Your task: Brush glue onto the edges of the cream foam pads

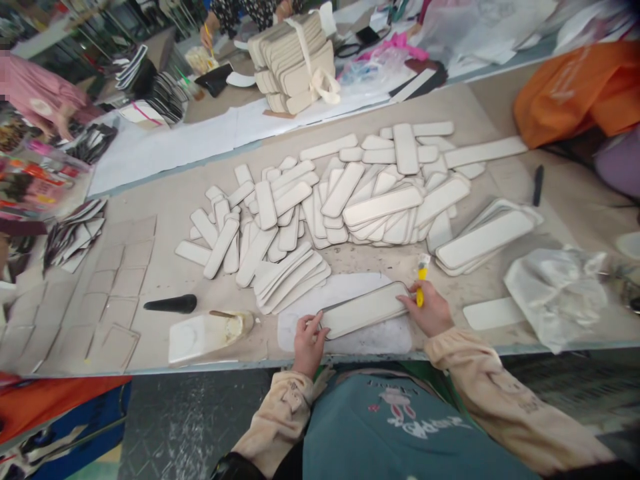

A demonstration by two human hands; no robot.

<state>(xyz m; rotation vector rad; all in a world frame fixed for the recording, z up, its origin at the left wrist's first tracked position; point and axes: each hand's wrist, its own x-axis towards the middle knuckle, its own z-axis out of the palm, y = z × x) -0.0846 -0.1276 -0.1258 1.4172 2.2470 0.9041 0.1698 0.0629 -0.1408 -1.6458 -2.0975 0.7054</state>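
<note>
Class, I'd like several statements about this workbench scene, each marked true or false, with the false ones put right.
1. The left hand and right hand both touch one long pale strip. True.
2. The yellow-handled brush is in the left hand. False: the yellow-handled brush is in the right hand.
3. A crumpled plastic bag lies to the right of the right hand. True.
4. The loose strips form one neat stack. False: the loose strips lie spread in an overlapping heap.
</note>
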